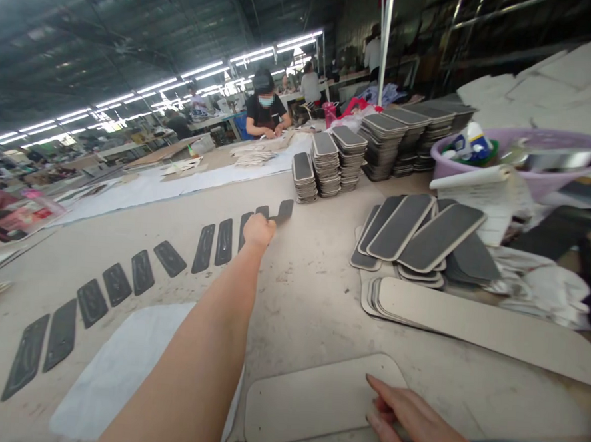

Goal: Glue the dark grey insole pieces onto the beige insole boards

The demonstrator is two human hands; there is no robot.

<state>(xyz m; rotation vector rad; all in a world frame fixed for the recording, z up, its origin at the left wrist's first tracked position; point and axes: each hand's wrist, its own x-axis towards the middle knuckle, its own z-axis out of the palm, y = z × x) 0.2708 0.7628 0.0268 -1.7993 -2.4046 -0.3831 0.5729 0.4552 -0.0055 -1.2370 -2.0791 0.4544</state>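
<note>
My left hand (259, 231) reaches out over the table, its fingers closed on a dark grey rounded panel (285, 211) that sticks out to the right of the fist. Beside it lies a row of similar dark panels (203, 247) with shiny streaks, partly hidden by the hand and forearm. At the table's near edge, my right hand (413, 418) has its fingers apart, the tips touching the right part of a beige rounded board (314, 401). Small holes show near the board's ends.
Longer beige boards (469, 325) lie stacked at the right, below a loose pile of grey-faced panels (400, 227). Taller stacks (326, 163) stand farther back. A purple basin (538, 179) holds bottles. White sheet material (121, 364) lies under my left arm. A co-worker (267, 109) sits across the table.
</note>
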